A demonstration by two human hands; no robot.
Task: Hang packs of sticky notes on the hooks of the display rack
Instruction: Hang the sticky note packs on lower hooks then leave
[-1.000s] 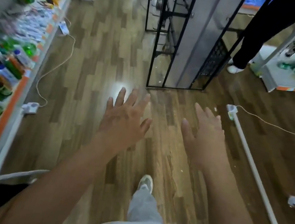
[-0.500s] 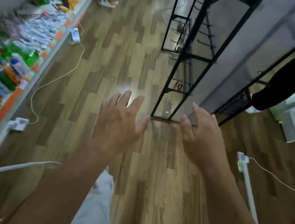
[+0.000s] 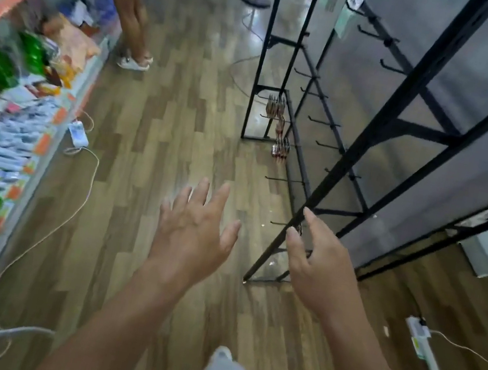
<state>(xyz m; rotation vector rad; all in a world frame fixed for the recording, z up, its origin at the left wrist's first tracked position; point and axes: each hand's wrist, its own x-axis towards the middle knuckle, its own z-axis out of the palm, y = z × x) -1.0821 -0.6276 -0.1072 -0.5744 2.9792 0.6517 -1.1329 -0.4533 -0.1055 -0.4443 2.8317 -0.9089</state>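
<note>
Through the head camera I am looking down a shop aisle with a wooden floor [image 3: 168, 106]. The left hand [image 3: 195, 231] is hovering palm-down over the boards with its fingers spread wide and straight, holding nothing. The right hand [image 3: 317, 263] is reaching out beside it, fingers relaxed and slightly parted with the thumb set apart, also holding nothing. Its fingertips are lying across the lower front post of the display rack [image 3: 388, 119] in the picture, but I cannot tell whether they are touching it.

The rack is standing to the right, a black metal frame with grey panels and rows of black hooks [image 3: 322, 122] sticking out toward the aisle. Two pale green packs of sticky notes [image 3: 344, 23], as far as I can make out, are hanging from hooks near the top, well apart from both hands. Small reddish items [image 3: 280, 147] are hanging on lower hooks, too small for me to identify.

On the left a shelf [image 3: 47, 147] with orange edging is carrying blurred, colourful goods. A white power strip [image 3: 79, 133] is lying on the floor beside it, with a cable [image 3: 42, 230] trailing away. Another person [image 3: 135, 19] is standing farther down the aisle.
</note>
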